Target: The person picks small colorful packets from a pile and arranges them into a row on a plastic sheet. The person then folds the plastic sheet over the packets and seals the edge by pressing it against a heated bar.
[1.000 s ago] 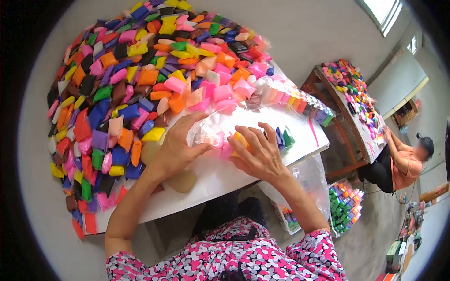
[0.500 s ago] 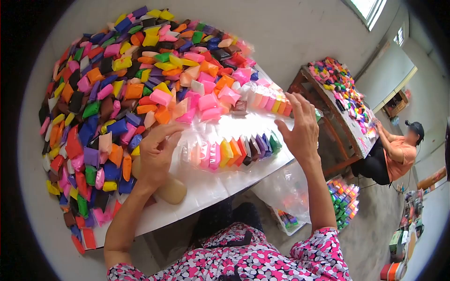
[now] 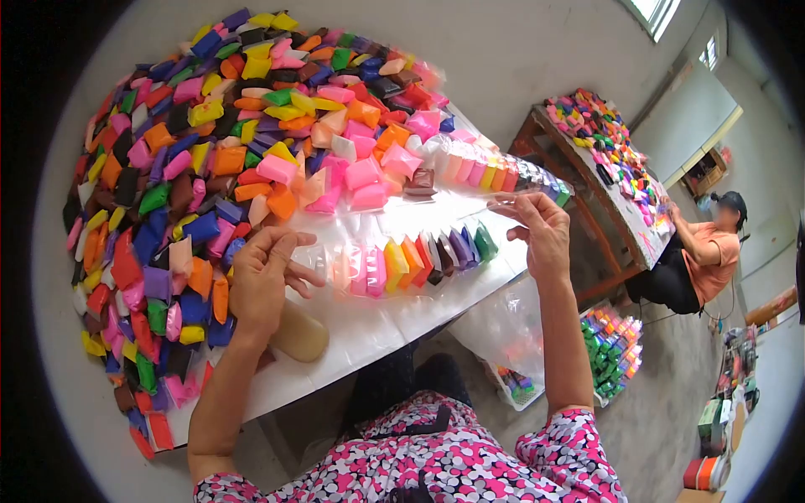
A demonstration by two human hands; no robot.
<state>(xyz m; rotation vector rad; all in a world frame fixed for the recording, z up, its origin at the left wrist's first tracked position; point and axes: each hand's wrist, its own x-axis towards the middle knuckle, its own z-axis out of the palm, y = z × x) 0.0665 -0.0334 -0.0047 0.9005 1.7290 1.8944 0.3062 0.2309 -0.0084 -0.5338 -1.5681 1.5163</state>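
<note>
The right hand (image 3: 521, 220) is raised above the table (image 3: 352, 348), just beyond the green end of a row of packets (image 3: 407, 261). Its fingers are curled and drawn close to the thumb, with a thin, pale strip (image 3: 496, 201) at the fingertips; whether they are clamped on it cannot be told.

The left hand (image 3: 293, 258) is at the opposite end of the row, beside its clear plastic end. Its thumb and forefinger are close together and the other fingers reach toward the row; whether it grips the plastic cannot be told.

Between the hands, the row lies on the white tabletop, running from peach and pink through yellow, orange, red, dark tones, purple and blue to green. Behind it lies another packed row (image 3: 495, 174) in clear, shiny wrapping. A brown packet (image 3: 421, 183) is near that row's left end.

Below the left hand sits a rounded tan object (image 3: 300, 333). A heap of colored packets (image 3: 180, 201) covers the left and far parts of the table. Beyond the near edge are a clear plastic bag (image 3: 507, 323) and bundled packets (image 3: 612, 352). Farther right, a person (image 3: 713, 251) in an orange top sits at a second table (image 3: 595, 180) bearing colored packets.
</note>
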